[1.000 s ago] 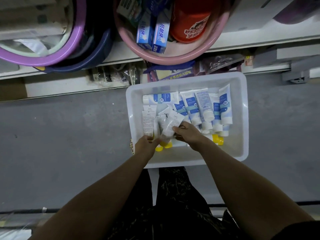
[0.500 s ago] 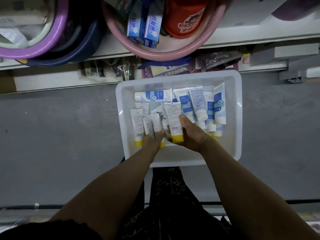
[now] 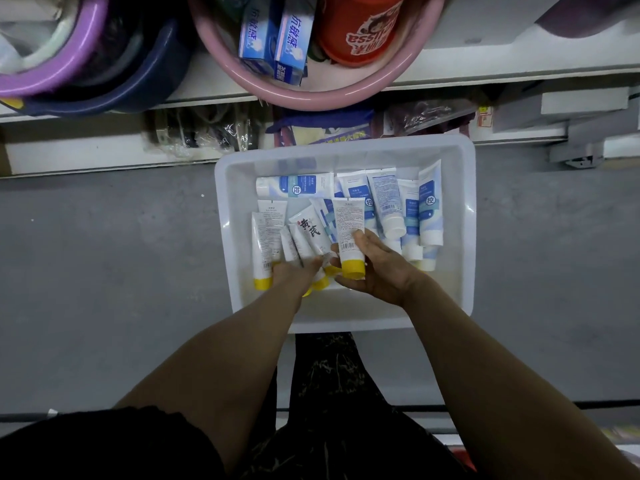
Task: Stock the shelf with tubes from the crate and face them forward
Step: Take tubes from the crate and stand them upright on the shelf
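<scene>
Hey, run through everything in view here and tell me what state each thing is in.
Crate: open-topped, partly filled with tubes.
Right grip: holds one yellow-capped tube, cap toward the person.
Left grip: grips several fanned tubes near their caps.
Blue-label tubes: lying loose in the crate.
Pink basin: on the shelf, holding boxes.

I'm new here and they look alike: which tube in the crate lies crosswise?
The blue-and-white tube along the far wall of the crate; the others point caps toward the person.
</scene>
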